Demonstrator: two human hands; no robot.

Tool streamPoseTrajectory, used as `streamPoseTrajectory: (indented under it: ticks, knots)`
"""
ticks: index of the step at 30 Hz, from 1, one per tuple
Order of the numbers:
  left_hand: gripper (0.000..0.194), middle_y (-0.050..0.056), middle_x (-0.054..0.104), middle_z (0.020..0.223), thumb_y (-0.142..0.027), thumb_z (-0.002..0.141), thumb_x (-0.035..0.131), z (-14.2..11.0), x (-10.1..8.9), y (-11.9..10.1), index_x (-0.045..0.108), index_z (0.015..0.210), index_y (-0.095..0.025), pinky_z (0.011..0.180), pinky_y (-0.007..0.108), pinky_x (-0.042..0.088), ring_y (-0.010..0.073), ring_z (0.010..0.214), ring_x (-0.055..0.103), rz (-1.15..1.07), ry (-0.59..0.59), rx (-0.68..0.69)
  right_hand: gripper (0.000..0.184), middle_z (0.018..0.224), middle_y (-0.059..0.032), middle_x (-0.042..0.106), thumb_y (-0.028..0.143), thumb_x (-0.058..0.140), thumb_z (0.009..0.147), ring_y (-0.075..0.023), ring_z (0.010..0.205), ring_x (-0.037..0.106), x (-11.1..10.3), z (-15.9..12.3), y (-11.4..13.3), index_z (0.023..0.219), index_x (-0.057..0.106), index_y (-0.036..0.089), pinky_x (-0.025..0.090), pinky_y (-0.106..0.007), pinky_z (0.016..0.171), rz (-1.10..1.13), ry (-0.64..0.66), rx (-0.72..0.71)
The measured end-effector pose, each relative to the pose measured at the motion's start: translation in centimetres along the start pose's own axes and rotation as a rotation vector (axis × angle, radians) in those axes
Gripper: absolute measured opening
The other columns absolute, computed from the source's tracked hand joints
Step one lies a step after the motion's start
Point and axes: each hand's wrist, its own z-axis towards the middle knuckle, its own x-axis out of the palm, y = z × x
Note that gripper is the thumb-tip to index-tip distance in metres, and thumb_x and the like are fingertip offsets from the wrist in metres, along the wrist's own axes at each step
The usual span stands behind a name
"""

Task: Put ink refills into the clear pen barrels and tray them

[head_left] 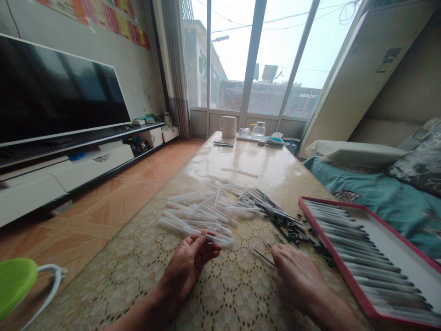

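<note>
My left hand (pixel 193 257) pinches a translucent white pen barrel (pixel 217 239) between thumb and fingers, at the near edge of a loose pile of similar barrels (pixel 196 209). To the right, my right hand (pixel 298 273) is closed, palm down, with thin dark pen refills (pixel 262 256) poking out past its fingers. Its fingertips are mostly hidden. Beyond that hand lies a heap of slim refills (pixel 263 202) with dark ends. Small black plugs or caps (pixel 296 234) are scattered beside the heap. A red-rimmed box (pixel 367 305) at far right holds a row of pens (pixel 358 248).
The long table has a patterned, glossy cover (pixel 237 294). A kettle (pixel 228 126), a glass jar (pixel 259 130) and a tissue pack (pixel 274 140) stand at its far end. A green stool (pixel 17 285) is at left, a bed or sofa (pixel 389 193) at right.
</note>
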Motion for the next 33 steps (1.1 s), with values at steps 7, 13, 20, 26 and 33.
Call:
streamPoseTrajectory:
  ticks: [7, 13, 20, 26, 33]
  knots:
    - [0.011, 0.009, 0.073, 0.078, -0.018, 0.087, 0.054, 0.1, -0.1, 0.0, 0.063, 0.084, -0.011, 0.066, 0.025, 0.057, 0.0158, 0.068, 0.069, -0.038, -0.042, 0.039, 0.012, 0.06, 0.0049, 0.045, 0.013, 0.039, 0.081, -0.0103, 0.052, 0.044, -2.7, 1.6, 3.3, 0.073, 0.038, 0.022, 0.03, -0.022, 0.052, 0.494, -0.054, -0.019]
    - [0.016, 0.009, 0.073, 0.074, -0.016, 0.089, 0.049, 0.2, -0.1, -0.3, 0.063, 0.083, -0.01, 0.062, 0.024, 0.057, 0.0154, 0.066, 0.07, -0.079, -0.104, 0.036, 0.013, 0.06, 0.0065, 0.038, 0.013, 0.043, 0.08, -0.0091, 0.052, 0.039, -3.0, 1.2, 4.1, 0.071, 0.038, 0.022, 0.03, -0.02, 0.051, 0.637, -0.166, -0.007]
    - [0.017, 0.01, 0.073, 0.073, -0.015, 0.09, 0.048, 0.1, 0.0, -0.3, 0.063, 0.083, -0.01, 0.062, 0.024, 0.057, 0.0153, 0.065, 0.07, -0.099, -0.106, 0.019, 0.012, 0.061, 0.0063, 0.04, 0.014, 0.044, 0.081, -0.0093, 0.053, 0.041, -2.5, 1.3, 4.4, 0.073, 0.039, 0.022, 0.032, -0.021, 0.051, 0.667, -0.189, -0.013]
    - [0.019, 0.008, 0.072, 0.072, -0.014, 0.089, 0.048, 0.4, -0.1, -0.2, 0.064, 0.081, -0.011, 0.062, 0.023, 0.057, 0.0147, 0.064, 0.07, -0.136, -0.145, 0.018, 0.011, 0.06, 0.0068, 0.037, 0.015, 0.044, 0.08, -0.0092, 0.051, 0.038, -2.5, 1.4, 4.2, 0.072, 0.04, 0.022, 0.031, -0.02, 0.049, 0.709, -0.193, 0.022]
    - [0.017, 0.009, 0.073, 0.072, -0.015, 0.088, 0.052, -0.3, 0.4, -0.3, 0.067, 0.081, -0.011, 0.065, 0.024, 0.057, 0.0161, 0.067, 0.07, -0.129, -0.064, -0.017, 0.009, 0.058, 0.0066, 0.039, 0.02, 0.046, 0.084, -0.0087, 0.049, 0.038, -2.2, 1.6, 4.5, 0.074, 0.047, 0.021, 0.03, -0.021, 0.048, 0.747, -0.203, -0.006]
